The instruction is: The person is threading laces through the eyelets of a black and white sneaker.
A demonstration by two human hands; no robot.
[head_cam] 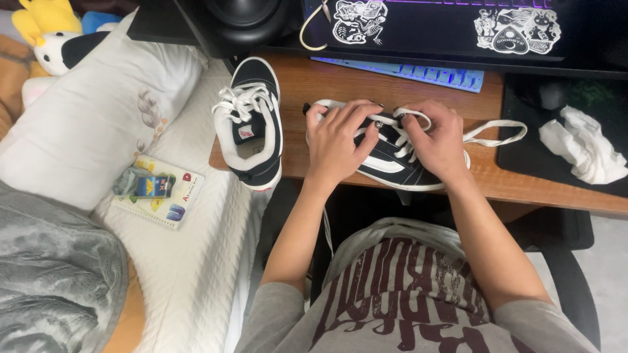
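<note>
A black sneaker with a white sole and white laces (392,167) lies on its side on the wooden desk (523,186) in front of me. My left hand (337,140) rests on its heel end, fingers bent over the laces. My right hand (435,134) presses on the toe end and pinches the lace near the eyelets. A loose white lace loop (497,131) trails out to the right of that hand. The second matching sneaker (250,127) sits upright at the desk's left corner, overhanging the bed, untouched.
A crumpled white cloth (585,144) lies on a dark mat at the right. A light-blue keyboard (418,72), a stickered black case and a speaker (242,23) stand behind. To the left is a bed with a pillow (85,117), a booklet (160,193) and a grey blanket (52,274).
</note>
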